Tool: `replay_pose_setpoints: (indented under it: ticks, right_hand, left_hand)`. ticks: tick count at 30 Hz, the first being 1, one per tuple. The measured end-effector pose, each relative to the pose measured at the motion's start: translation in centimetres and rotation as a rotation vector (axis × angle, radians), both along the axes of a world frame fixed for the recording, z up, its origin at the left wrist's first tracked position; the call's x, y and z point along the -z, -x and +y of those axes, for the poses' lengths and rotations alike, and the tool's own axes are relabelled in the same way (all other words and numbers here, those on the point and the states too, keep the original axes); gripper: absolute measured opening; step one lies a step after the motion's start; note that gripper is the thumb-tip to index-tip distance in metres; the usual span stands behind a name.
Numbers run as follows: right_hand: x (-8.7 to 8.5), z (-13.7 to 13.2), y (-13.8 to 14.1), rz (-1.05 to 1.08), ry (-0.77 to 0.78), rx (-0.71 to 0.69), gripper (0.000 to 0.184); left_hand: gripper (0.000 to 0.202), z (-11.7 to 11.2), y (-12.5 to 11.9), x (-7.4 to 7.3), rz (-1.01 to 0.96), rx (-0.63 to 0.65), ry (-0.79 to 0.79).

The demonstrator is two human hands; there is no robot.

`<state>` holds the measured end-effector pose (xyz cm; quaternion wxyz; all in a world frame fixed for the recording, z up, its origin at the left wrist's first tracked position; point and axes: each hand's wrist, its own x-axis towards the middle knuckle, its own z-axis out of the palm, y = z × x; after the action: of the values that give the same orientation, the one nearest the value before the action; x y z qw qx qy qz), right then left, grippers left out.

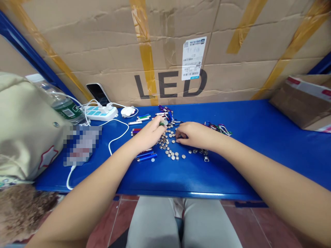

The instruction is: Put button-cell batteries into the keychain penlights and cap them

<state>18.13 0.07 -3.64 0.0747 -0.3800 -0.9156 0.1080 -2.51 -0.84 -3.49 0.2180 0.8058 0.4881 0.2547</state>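
Note:
My left hand [150, 132] is closed around a small green tube [162, 123] with a pale round end, held above the blue table [201, 175]. Beside it, my right hand [190, 133] has its fingers curled together over a scatter of silver button cells [172, 154]. Whatever its fingertips may hold is too small to make out. Blue tubes [147, 157] lie below my left wrist, and silver and green tubes [143, 118] lie behind it. Purple tubes [165, 109] are heaped beyond both hands. Colored carabiner clips [224, 129] lie behind my right wrist.
At the left are a power strip [100, 113], a phone [97, 94], a water bottle [67, 109], a white cable [117, 138] and a pale bag [28, 127]. A large cardboard box [103, 55] stands behind the table; an open carton [302, 100] sits at right.

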Motion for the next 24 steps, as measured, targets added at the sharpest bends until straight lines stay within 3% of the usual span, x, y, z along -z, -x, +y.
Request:
replay_pose_setpoints:
  ticks: [3,6,12,17,24]
  right_hand:
    - [0.0,0.1,-0.1,0.023,0.033,0.018,0.008]
    - [-0.3,0.3,-0.5,0.140,-0.047,0.016,0.006]
    - [-1.7,-0.3,-1.0,0.536,-0.267,-0.030,0.010]
    - [-2.0,-1.0,-0.6,0.552,-0.301,-0.114,0.009]
    - [-2.0,-0.9,-0.8,0.513,-0.326,-0.155,0.010]
  left_hand:
    - [0.029,0.0,0.0,0.1,-0.024,0.022,-0.077]
    - [0.037,0.1,0.0,0.0,0.064,0.042,-0.197]
    - [0.029,0.3,-0.1,-0.1,0.164,0.155,-0.217]
    - [0.022,0.3,-0.3,0.5,0.152,0.309,-0.220]
    - [0.023,0.1,-0.3,0.4,0.114,0.317,-0.207]
